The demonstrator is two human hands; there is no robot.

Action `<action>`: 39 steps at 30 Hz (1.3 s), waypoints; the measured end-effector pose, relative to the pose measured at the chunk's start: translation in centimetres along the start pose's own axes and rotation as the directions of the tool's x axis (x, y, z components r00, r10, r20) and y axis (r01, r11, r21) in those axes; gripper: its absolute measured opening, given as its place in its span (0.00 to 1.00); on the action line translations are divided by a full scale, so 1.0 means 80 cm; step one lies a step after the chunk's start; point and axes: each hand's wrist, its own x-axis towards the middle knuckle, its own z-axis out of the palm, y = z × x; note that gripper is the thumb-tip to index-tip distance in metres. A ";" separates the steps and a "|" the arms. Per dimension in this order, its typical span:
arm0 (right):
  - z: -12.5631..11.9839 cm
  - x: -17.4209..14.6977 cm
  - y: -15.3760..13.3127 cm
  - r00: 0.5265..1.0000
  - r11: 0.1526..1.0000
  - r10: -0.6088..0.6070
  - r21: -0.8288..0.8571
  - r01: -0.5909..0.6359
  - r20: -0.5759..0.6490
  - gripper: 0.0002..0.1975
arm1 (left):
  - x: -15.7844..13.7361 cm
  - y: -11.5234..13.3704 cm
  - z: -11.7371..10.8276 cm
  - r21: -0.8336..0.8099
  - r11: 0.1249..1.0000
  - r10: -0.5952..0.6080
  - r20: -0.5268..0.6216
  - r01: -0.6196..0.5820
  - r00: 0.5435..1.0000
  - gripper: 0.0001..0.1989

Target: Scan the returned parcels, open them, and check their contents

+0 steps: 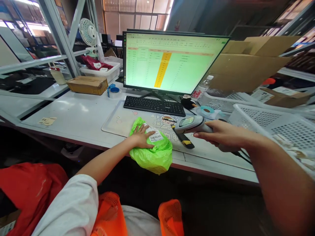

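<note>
A bright green plastic parcel bag (157, 155) lies at the front edge of the desk, partly hanging over it. My left hand (142, 136) rests on the bag with its fingers spread, beside a white barcode label (156, 135). In my right hand (221, 132) is a grey handheld barcode scanner (190, 124), its head turned toward the bag. Below the scanner, a black and yellow utility knife (185, 140) lies on the desk mat (115, 122).
Behind the mat stand a black keyboard (155, 105) and a monitor (169, 65) showing a spreadsheet. A cardboard box (87, 85) and blue tape (113, 90) sit to the left. White plastic baskets (273, 121), a tape roll (207, 111) and a bottle (203, 88) are at right.
</note>
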 end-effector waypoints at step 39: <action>0.047 0.267 0.023 0.931 0.911 0.184 -0.302 -0.282 -0.314 0.21 | -0.026 -0.003 0.015 0.026 0.998 0.058 -0.515 -0.051 0.855 0.20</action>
